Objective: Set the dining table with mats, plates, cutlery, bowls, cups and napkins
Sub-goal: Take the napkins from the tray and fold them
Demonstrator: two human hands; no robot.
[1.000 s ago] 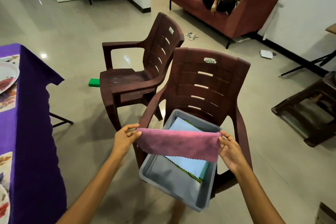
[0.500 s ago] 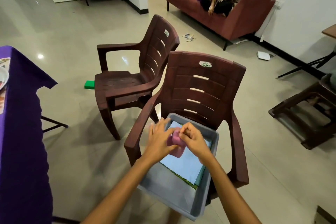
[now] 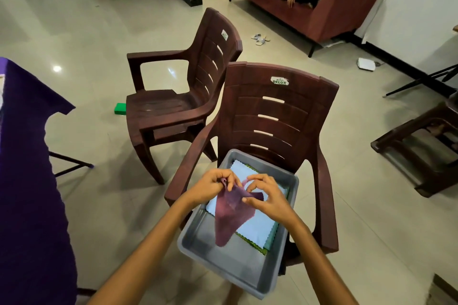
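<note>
Above the grey rectangular plastic tub (image 3: 198, 240) that sits on the seat of the nearer dark brown plastic armchair (image 3: 277, 111), both hands are busy with a mauve microfibre cloth napkin (image 3: 231, 213). The left hand (image 3: 210, 187) pinches a bunched upper corner of the napkin between thumb and curled fingertips. The right hand (image 3: 267, 197), close beside it, has its fingers curled and pinches the napkin's other upper edge, a thin loop of fabric arching between the two hands. From these grips the napkin hangs down in a tapering, roughly triangular drape, its lowest tip dangling over the bare grey floor of the tub. Whether the tip touches the tub cannot be told.

Inside the tub, toward its far and right side, lies a flat stack of cloths: a pale blue napkin with a zigzag edge (image 3: 257, 228) on top, with a green zigzag-edged cloth (image 3: 250, 242) peeping out beneath its near edge. The tub overhangs the front of the chair seat.

A second dark brown plastic armchair (image 3: 183, 96) stands just behind and to the left, turned sideways and touching the first. At the left edge hangs the purple cloth covering the worktop (image 3: 29, 181). On the pale tiled floor (image 3: 99, 32) lies a small green block (image 3: 120, 108) beside the second chair.
</note>
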